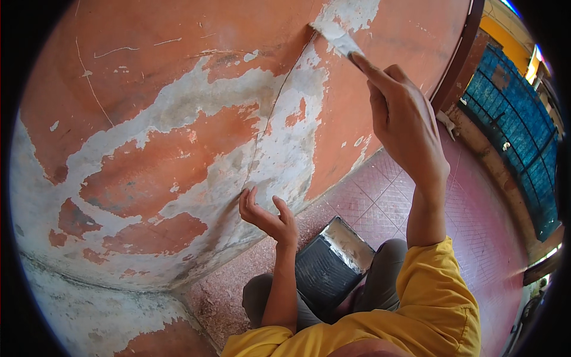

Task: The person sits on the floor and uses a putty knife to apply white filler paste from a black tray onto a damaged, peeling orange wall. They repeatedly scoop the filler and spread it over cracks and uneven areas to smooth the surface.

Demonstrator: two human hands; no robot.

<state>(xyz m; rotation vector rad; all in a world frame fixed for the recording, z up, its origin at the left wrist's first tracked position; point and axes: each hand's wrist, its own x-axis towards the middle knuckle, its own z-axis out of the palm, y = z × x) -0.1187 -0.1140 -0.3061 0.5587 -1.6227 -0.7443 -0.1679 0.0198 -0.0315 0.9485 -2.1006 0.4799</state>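
My right hand (407, 122) is raised and grips a scraper (338, 39) with a flat, whitish blade. The blade's end lies against the wall (229, 30), at the upper end of a thin dark crack (289, 74). Orange paint has flaked off this wall in large patches, baring white and grey plaster. Lower down, my left hand (270, 220) is open, fingers bent a little and apart. Its fingertips are at the wall near the crack's lower end; whether they press on it I cannot tell. The scraper's handle is mostly hidden in my right hand.
A black tray (327, 271) with pale material inside stands between my knees. Paint flakes (223, 294) litter the floor by the wall's foot. Reddish tiles (386, 208) stretch right toward a blue-covered metal grille (514, 128). A small white animal (446, 124) lies near the wall's far end.
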